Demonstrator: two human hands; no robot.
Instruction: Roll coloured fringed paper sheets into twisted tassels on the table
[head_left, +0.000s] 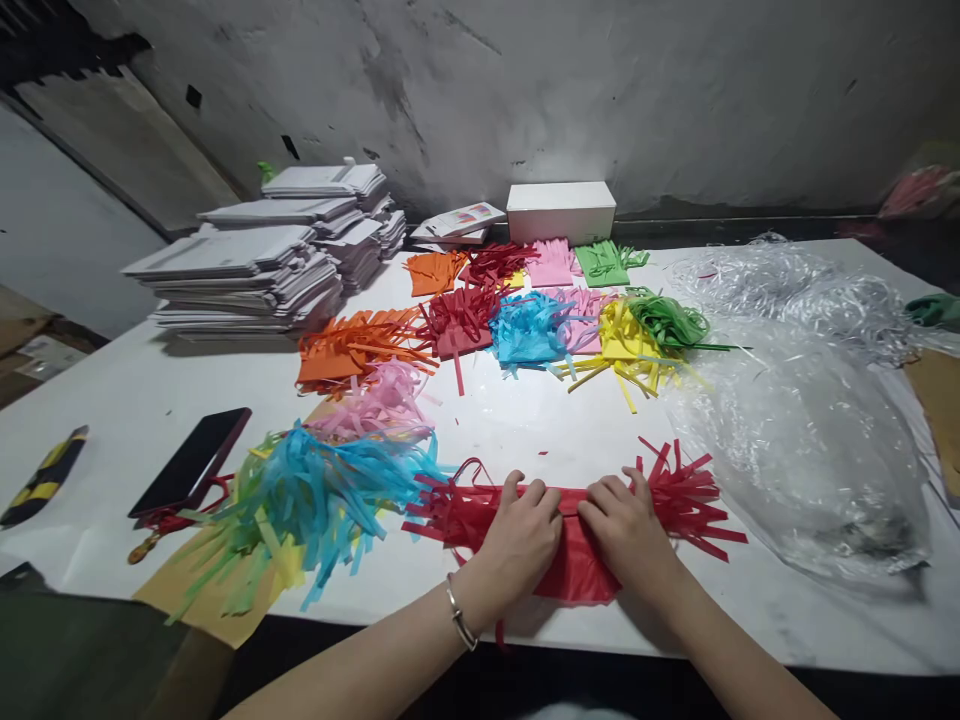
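Red tissue paper (577,572) with fringed strips at both ends lies near the table's front edge. My left hand (521,540), with a silver bracelet at the wrist, has curled fingers on its upper edge. Beside it, my right hand (628,525) grips the same edge with bent fingers; the thumbs are largely hidden. The red fringe (694,500) spreads out past my right hand, and more of it fans out left of my left hand. Close by on the left lies a heap of blue fringed tissue paper (322,480) over green and yellow strips.
Folded fringe bundles in several colours, such as a blue bundle (529,330), stand in rows behind. Stacked white envelopes (240,255), a white box (561,212) and a phone (193,465) are further off. A clear plastic bag (802,440) bulges at right; a yellow-black cutter (46,475) lies far left.
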